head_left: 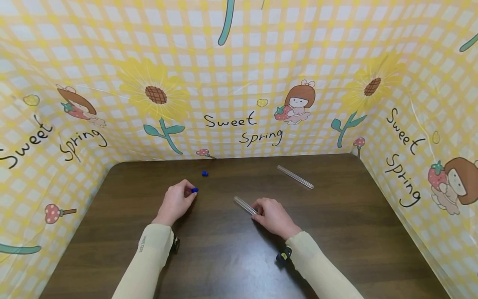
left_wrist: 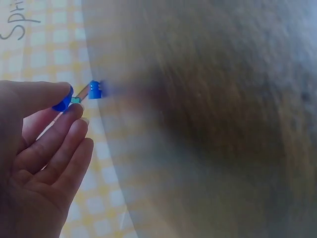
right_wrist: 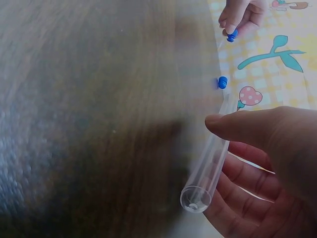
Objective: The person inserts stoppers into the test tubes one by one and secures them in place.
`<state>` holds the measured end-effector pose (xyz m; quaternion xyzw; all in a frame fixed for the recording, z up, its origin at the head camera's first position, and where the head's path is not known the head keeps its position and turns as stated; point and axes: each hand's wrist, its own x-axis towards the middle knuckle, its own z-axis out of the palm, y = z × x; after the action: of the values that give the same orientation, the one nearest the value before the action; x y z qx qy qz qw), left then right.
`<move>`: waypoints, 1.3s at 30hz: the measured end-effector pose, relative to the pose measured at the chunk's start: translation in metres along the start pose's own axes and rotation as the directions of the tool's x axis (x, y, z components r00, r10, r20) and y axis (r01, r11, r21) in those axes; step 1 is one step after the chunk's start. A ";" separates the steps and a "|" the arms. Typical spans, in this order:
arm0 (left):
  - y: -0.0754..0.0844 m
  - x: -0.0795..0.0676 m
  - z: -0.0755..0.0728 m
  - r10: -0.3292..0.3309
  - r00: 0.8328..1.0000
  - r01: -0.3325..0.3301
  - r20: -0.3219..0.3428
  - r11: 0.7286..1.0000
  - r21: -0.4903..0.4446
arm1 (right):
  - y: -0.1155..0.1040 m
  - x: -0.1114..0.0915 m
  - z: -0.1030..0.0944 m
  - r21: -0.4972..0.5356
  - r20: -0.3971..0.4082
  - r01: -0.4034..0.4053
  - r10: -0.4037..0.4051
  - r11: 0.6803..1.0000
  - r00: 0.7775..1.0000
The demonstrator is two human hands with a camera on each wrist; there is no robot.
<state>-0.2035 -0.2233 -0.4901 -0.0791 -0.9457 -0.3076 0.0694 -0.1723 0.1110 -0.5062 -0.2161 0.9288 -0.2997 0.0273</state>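
Pinching blue cap [head_left: 195, 190], partly hidden — left hand [head_left: 177, 202].

Small solid-blue plastic stopper [head_left: 194, 190], squat, with a narrower section seen in the right wrist view. Pinched at the thumb and fingertips of the left hand [head_left: 177, 202], partly covered by them. Clear, colourless, slender hollow tube [head_left: 244, 205], straight-sided. Gripped by the right hand [head_left: 275, 216], thumb on one side, fingers on the other. Lies slantwise over the brown wood-grain tabletop [head_left: 220, 257], far end pointing up and left in the head view. Near end shows a round outline, small pale spot inside. Stopper and tube well apart, stopper to the left.
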 end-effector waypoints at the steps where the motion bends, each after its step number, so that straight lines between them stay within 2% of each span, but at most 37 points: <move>1: 0.001 0.000 0.000 0.000 1.000 0.000 0.003 1.000 -0.003 | 0.000 0.000 0.000 0.000 0.000 -0.001 0.001 1.000 1.000; 12: 0.014 0.002 0.003 0.042 0.999 -0.042 -0.002 0.999 -0.033 | -0.001 0.002 -0.003 0.005 -0.018 0.000 0.000 1.000 1.000; 26: 0.034 0.004 0.008 0.032 0.999 -0.031 0.013 0.994 -0.105 | -0.005 0.005 -0.008 0.035 -0.045 -0.015 0.017 0.999 0.999; 31: 0.043 0.006 0.010 0.054 0.999 -0.053 0.004 0.990 -0.134 | -0.006 0.007 -0.010 0.032 -0.059 0.003 -0.001 0.999 0.998; 39: 0.052 0.007 0.014 0.055 0.998 -0.052 0.011 0.983 -0.177 | -0.008 0.011 -0.010 0.039 -0.081 0.021 -0.018 0.999 0.997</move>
<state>-0.2016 -0.1728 -0.4710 -0.1128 -0.9127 -0.3876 0.0628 -0.1808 0.1066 -0.4924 -0.2122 0.9208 -0.3270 -0.0088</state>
